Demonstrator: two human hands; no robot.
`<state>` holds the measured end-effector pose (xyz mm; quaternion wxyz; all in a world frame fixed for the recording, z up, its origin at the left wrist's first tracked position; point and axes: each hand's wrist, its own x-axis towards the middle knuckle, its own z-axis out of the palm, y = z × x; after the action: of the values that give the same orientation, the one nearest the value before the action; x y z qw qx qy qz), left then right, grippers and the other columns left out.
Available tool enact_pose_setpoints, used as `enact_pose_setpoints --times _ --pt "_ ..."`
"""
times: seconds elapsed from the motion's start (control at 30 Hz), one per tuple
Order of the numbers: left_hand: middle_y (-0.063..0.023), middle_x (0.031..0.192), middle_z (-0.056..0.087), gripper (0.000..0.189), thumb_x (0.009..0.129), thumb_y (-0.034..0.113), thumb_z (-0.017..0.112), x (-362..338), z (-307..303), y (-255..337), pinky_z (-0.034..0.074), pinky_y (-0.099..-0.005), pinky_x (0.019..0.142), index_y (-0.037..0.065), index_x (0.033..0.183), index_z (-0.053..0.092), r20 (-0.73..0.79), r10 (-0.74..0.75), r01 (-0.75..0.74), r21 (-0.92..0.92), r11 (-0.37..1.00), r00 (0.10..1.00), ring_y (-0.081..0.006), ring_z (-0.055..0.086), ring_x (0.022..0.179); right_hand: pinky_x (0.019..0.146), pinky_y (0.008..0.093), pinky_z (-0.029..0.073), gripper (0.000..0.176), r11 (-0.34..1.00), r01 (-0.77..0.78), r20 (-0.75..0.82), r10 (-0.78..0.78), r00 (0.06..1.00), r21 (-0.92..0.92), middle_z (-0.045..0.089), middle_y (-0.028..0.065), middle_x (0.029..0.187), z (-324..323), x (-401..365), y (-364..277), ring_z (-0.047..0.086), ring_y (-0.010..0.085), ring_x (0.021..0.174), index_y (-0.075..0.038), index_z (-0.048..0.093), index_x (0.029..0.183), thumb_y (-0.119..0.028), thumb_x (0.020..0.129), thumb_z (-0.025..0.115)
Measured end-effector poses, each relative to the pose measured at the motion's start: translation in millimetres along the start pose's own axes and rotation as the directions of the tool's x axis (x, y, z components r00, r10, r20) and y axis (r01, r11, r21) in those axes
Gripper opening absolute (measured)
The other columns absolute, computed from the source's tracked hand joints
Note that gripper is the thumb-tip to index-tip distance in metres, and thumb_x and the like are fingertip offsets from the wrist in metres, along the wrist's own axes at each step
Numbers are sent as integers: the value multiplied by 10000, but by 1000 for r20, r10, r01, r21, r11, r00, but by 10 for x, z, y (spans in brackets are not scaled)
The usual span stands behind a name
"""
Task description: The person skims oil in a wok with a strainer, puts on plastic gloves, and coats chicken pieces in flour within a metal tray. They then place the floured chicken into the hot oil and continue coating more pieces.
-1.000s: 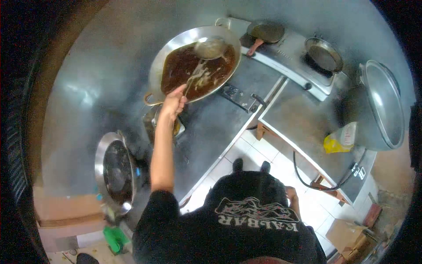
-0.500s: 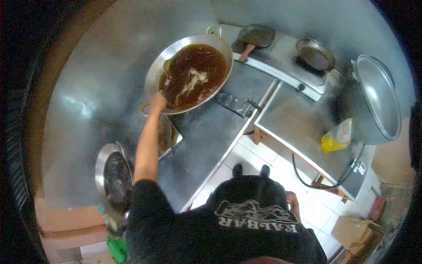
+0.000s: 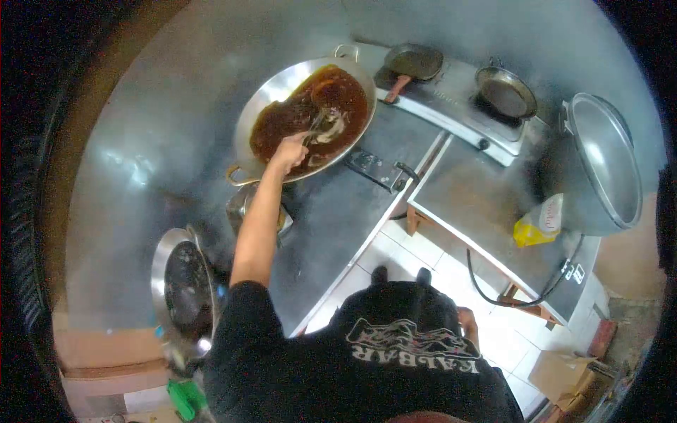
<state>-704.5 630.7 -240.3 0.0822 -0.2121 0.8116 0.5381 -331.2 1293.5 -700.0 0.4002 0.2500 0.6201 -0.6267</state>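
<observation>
left hand (image 3: 290, 153) on a ladle handle (image 3: 314, 127), over the big wok (image 3: 271, 88)
grip closed round it; far end hard to make out in the brown liquid (image 3: 278, 134). wok is over the dark counter (image 3: 317, 218), left of the stove (image 3: 451, 88). right hand (image 3: 468, 322) down beside the black shirt (image 3: 402, 310), partly hidden; can't tell its grip.

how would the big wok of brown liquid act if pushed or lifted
The wok would probably feel heavy, given its wide pool of brown liquid. A push might make that liquid slosh, as its surface lies open. The wok's metallic look suggests stiffness.
</observation>
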Motion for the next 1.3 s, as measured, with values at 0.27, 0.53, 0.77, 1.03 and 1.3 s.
enact_pose_setpoints --times 0.27,0.53,0.77,1.03,1.3 --pt "-18 713 494 554 882 -2 294 -192 4 146 281 -218 386 102 1421 365 61 -7 14 -120 993 998 -68 358 477 724 479 453 358 945 -64 -27 76 997 321 644 121 964 62 -484 -387 573 251 810 -89 554 1164 -285 867 511" --pt "-94 893 641 504 859 35 382 -365 -231 -229 405 -255 473 72 1355 459 -142 290 -283 67 957 946 -122 496 532 724 461 459 350 999 -32 -168 38 985 41 648 120 986 266 -446 -579 579 239 807 -93 558 1147 -306 874 515" --pt "-234 719 624 337 773 87 599 -553 -1443 -648 500 -470 606 8 1101 600 -238 652 47 954 296 720 -401 630 685 702 458 471 374 998 -64 -171 65 983 11 642 133 1007 238 -464 -451 596 249 818 -81 556 1172 -321 901 465" --pt "-227 862 648 491 741 60 588 -1050 -1608 -909 508 -444 713 43 1231 556 -139 356 -1 930 367 924 -374 641 816 711 445 468 381 982 -184 -176 188 966 39 638 133 1000 201 -332 -131 597 259 849 -79 574 1152 -323 905 418" --pt "-22 668 552 569 798 28 486 -1377 -964 -592 414 -294 469 118 1359 471 31 -39 16 531 847 999 -139 515 557 710 443 472 346 984 -120 -188 144 972 132 627 120 974 427 -507 -537 578 245 846 -80 565 1145 -280 870 497"
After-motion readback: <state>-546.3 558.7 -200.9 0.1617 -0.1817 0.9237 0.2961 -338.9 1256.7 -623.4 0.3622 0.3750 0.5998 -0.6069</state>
